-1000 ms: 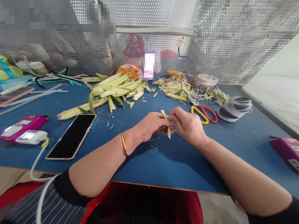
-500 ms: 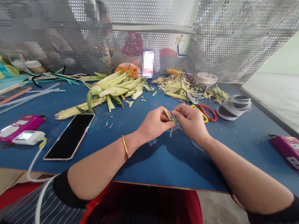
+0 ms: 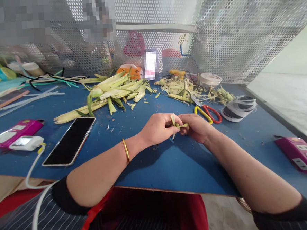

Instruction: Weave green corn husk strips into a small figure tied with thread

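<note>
Over the blue table (image 3: 151,170), my left hand (image 3: 158,129) pinches a small folded strip of pale green corn husk (image 3: 181,125). My right hand (image 3: 197,128) meets it from the right, its fingers curled behind the strip and partly hidden. One end of the husk stands up between the left thumb and fingers, and a thin piece hangs below. Just beyond my right hand lie scissors (image 3: 212,114) with red and yellow handles. A heap of loose corn husks (image 3: 115,89) lies farther back, left of my hands.
Shredded husk pieces (image 3: 180,87) lie at the back right, near a spool of thin white line (image 3: 238,108). A black-screened phone (image 3: 69,141) and a purple power strip (image 3: 15,132) are at left. Another purple power strip (image 3: 300,154) lies at right. A perforated partition (image 3: 152,11) rises behind.
My right hand has turned from a pinch above the husk to curled fingers behind and under it. The strip now lies across between both hands. The view has shifted slightly.
</note>
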A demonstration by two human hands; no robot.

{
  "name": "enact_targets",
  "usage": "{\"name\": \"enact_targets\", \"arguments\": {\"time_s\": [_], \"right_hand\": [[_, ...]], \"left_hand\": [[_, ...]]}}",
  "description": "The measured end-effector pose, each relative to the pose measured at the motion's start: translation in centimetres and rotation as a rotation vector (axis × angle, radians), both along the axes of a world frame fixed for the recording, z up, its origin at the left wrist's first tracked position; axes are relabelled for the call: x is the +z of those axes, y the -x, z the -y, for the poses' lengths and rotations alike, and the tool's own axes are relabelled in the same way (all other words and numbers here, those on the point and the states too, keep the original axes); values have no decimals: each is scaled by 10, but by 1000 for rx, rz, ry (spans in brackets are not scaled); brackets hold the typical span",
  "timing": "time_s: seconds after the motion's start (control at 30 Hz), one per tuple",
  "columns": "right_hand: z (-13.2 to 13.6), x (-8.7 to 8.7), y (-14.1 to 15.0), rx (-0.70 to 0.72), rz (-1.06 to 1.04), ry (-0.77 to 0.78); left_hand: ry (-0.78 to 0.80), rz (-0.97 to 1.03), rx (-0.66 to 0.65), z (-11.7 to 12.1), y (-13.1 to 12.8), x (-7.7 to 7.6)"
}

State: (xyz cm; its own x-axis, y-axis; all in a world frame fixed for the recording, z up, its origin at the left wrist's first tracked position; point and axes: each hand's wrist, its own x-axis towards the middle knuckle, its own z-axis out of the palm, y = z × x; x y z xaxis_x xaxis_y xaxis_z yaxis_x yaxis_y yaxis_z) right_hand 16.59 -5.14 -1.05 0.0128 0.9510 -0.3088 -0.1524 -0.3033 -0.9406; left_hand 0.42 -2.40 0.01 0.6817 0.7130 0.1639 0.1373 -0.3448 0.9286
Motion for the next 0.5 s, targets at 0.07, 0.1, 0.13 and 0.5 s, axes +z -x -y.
{"name": "enact_targets", "arguments": {"time_s": [0.07,0.1,0.13,0.5], "right_hand": [[-1,-1,-1,-12,-10,9],[-2,-1,-2,-19,-18,13],[-2,-2,-2,-27,-32,12],[6,-4,5,-56,634,-479]], "left_hand": [[176,100,-44,0,-1,2],[260,145,-52,0,-1,3],[337,183,-49,0,-1,5],[586,340,371,-18,3,5]]}}
